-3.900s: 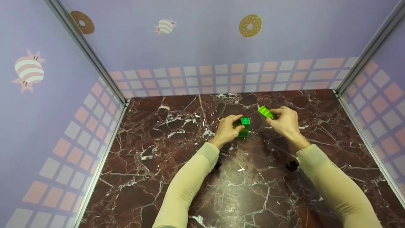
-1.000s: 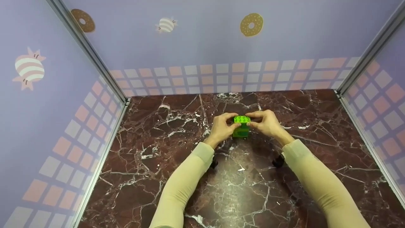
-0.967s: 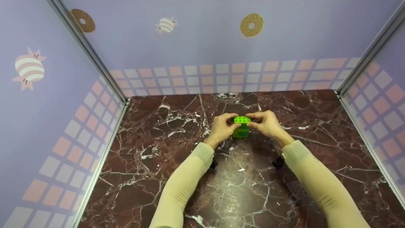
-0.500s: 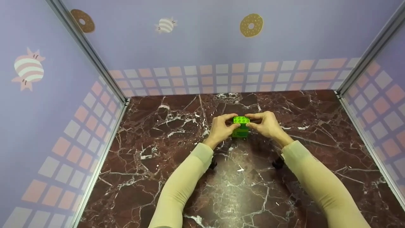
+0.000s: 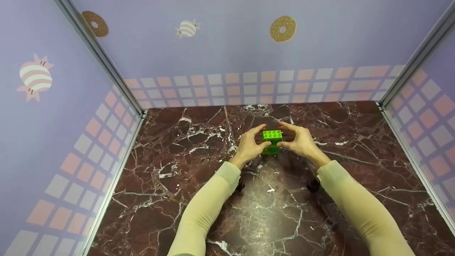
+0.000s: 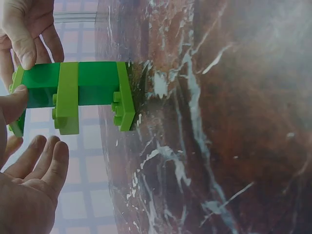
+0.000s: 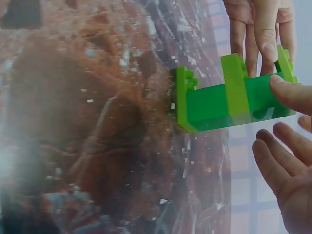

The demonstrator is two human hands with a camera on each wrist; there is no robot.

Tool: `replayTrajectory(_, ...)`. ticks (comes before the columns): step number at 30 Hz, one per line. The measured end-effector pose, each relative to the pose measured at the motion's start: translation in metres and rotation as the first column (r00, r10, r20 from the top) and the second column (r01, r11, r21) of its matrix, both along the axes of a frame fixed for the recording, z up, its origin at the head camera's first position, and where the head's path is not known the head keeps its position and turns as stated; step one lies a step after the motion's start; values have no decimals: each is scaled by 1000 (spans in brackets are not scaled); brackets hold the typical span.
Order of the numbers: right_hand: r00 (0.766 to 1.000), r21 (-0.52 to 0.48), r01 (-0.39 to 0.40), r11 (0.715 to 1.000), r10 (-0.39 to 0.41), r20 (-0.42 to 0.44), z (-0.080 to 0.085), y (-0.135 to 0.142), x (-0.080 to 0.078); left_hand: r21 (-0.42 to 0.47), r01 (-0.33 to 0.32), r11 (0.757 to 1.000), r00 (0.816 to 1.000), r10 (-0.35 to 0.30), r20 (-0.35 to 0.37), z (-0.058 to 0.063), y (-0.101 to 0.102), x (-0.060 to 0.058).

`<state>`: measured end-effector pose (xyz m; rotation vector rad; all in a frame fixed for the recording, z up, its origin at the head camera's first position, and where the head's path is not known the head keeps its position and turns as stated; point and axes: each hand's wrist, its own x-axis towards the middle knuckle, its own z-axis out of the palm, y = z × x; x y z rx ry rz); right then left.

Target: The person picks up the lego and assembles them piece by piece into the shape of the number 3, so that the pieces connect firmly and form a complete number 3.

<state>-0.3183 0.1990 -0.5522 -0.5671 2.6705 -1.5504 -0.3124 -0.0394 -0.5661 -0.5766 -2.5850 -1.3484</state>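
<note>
A small tower of toy building blocks stands upright on the marbled table. Its top lime-green block (image 5: 272,134) has studs facing up. Below it come a dark green block (image 6: 97,80), a lime middle block (image 6: 68,95) and a lime base block (image 6: 126,97), with a second dark green block (image 6: 41,78) under the top. The lime blocks stick out on one side. My left hand (image 5: 249,146) is beside the tower, thumb close to its front, fingers spread away. My right hand (image 5: 302,144) mirrors it on the other side, fingers extended. Whether either thumb touches the blocks is unclear.
The dark red marbled tabletop (image 5: 160,206) stretches around the tower. A patterned back wall (image 5: 231,46) and left side wall (image 5: 32,142) enclose it, with metal corner posts. Black wrist devices (image 5: 312,185) show under the sleeves.
Earlier my right hand carried the lime block in from the right, and it was set on top of the tower with both hands pinching it. Now the fingers of both hands have spread off it.
</note>
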Motion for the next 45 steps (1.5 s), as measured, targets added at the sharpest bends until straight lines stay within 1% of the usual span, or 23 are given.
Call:
replayTrajectory(3, 1000, 3, 30, 1000, -30, 9, -7, 2, 3, 0, -3, 1000, 999, 3, 32, -4, -1, 2)
replayTrajectory(6, 999, 14, 48, 999, -48, 17, -13, 2, 6, 9, -14, 1000, 997, 13, 81, -8, -1, 5)
replayTrajectory(9, 998, 29, 55, 998, -56, 28, -18, 2, 8, 40, -8, 999, 991, 3, 133, -10, -1, 7)
replayTrajectory(13, 996, 38, 70, 997, -72, 51, -21, -1, 10, 99, 11, 995, 985, -28, 170, -13, -1, 9)
replayTrajectory(16, 994, 55, 88, 995, -91, 61, -24, -4, 11, 106, 16, 994, 985, -34, 171, -16, -1, 9)
replayTrajectory(21, 990, 85, 125, 989, -129, 51, -27, -10, 10, 66, 7, 998, 988, -17, 151, -20, -1, 9)
replayTrajectory(23, 989, 82, 137, 987, -140, 44, -28, -11, 10, 54, 3, 999, 990, -11, 143, -20, -1, 9)
replayTrajectory(28, 988, 65, 148, 987, -151, 41, -30, -13, 9, 60, 10, 998, 989, -19, 145, -22, 0, 9)
replayTrajectory(35, 985, 46, 151, 987, -154, 75, -30, -12, 10, 68, 8, 998, 990, -18, 139, -19, 0, 10)
replayTrajectory(40, 984, -4, 136, 991, -134, 121, -31, -11, 11, 56, 10, 998, 989, -18, 145, -18, -1, 11)
replayTrajectory(45, 981, -84, 124, 989, -110, 157, -33, -11, 11, 67, 1, 998, 988, -11, 155, -18, -1, 11)
